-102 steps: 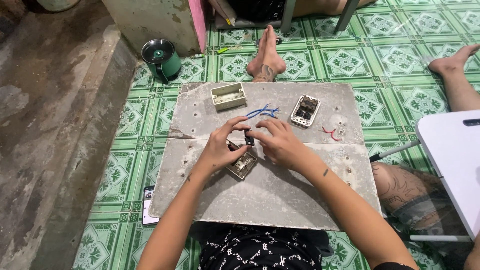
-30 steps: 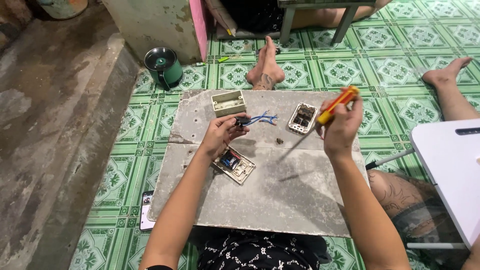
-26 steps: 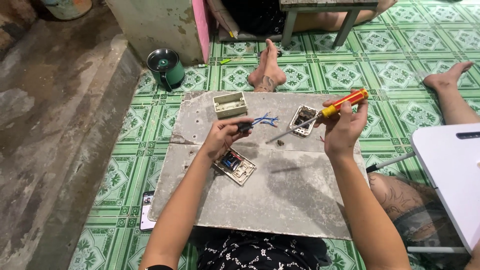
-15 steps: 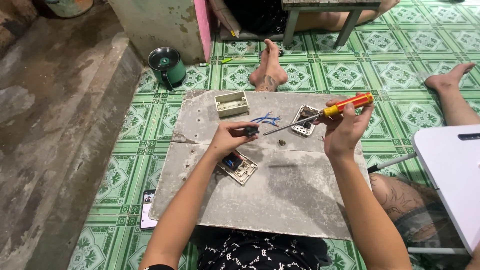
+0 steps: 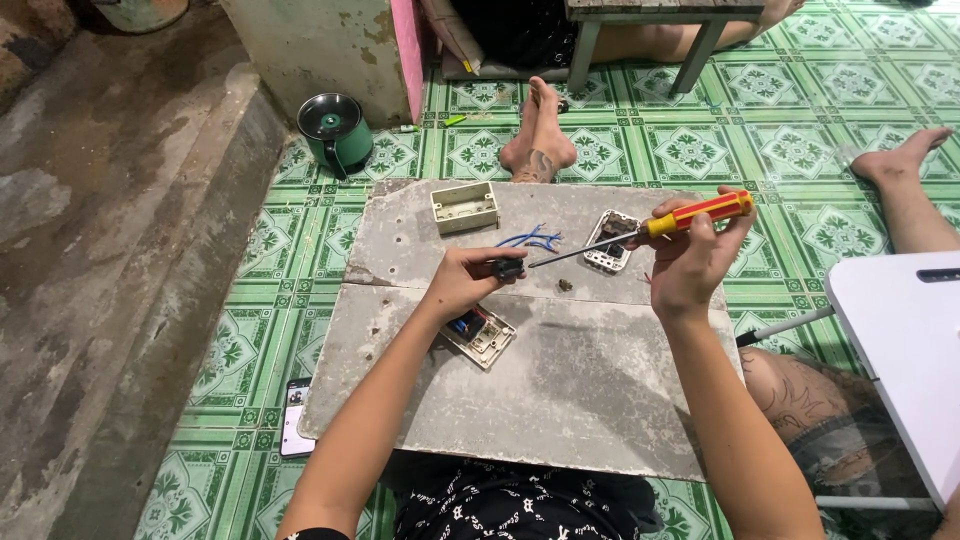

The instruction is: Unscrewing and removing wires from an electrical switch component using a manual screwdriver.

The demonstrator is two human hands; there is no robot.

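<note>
My right hand (image 5: 688,262) grips a screwdriver (image 5: 668,221) with an orange and yellow handle, its shaft slanting down to the left. The tip meets a small black part (image 5: 507,267) pinched in the fingers of my left hand (image 5: 463,283). Both hands hover above a grey board (image 5: 560,380). Just below my left hand lies a switch module (image 5: 481,335) with coloured wires. Loose blue wires (image 5: 532,240) lie behind the hands.
A cream wall box (image 5: 464,207) and a white switch frame (image 5: 612,241) sit at the board's far side. A green pot (image 5: 335,132), another person's feet (image 5: 538,140), a phone (image 5: 295,417) on the tiled floor and a white table (image 5: 905,350) at right surround it.
My right hand picked up the screwdriver, raised it, then swung its tip down and left to the small black part. My left hand lifted that part off the switch module.
</note>
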